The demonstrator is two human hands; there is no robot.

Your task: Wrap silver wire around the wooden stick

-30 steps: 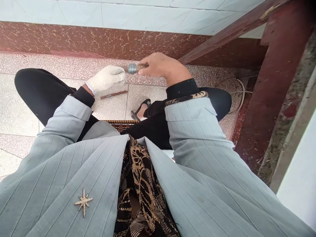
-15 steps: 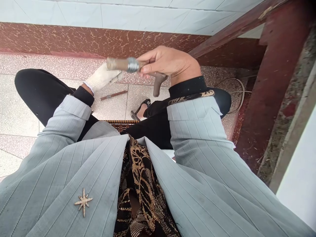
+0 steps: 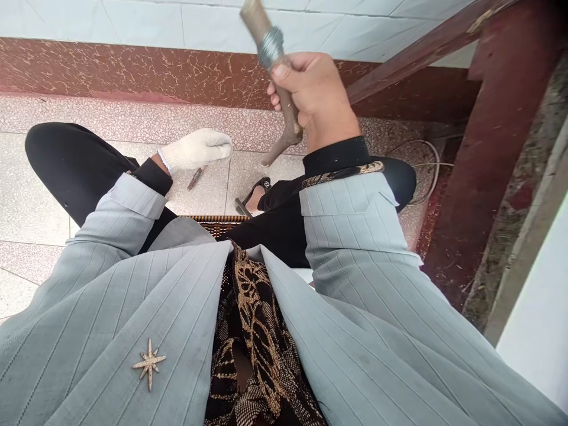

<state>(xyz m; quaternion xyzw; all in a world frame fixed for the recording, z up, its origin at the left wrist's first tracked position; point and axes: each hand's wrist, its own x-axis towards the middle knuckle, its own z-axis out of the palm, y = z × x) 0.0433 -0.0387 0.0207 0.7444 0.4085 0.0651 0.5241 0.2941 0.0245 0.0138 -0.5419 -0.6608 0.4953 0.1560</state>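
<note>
My bare right hand (image 3: 310, 89) is closed around a crooked wooden stick (image 3: 290, 112), which stands tilted with its thick end up and its bent end down. Silvery wire (image 3: 270, 47) is wrapped in a coil around the upper part of the stick, just above my thumb. My left hand (image 3: 195, 149), in a white knitted glove, is closed with thumb and fingers pressed together. A faint thin line between the glove and the coil looks like wire. Beneath the glove a short brown rod (image 3: 194, 178) lies on the floor, partly hidden.
A tiled wall with a red-brown base band (image 3: 133, 74) runs ahead. At the right stand dark red wooden beams (image 3: 479, 195), with a pale cable (image 3: 437, 171) looped on the floor. A woven wicker edge (image 3: 217, 223) and a black shoe (image 3: 257, 192) show below my hands.
My right hand has risen and turned the stick from nearly level to steeply tilted. My gloved left hand has moved right and slightly down, now covering part of the rod on the floor.
</note>
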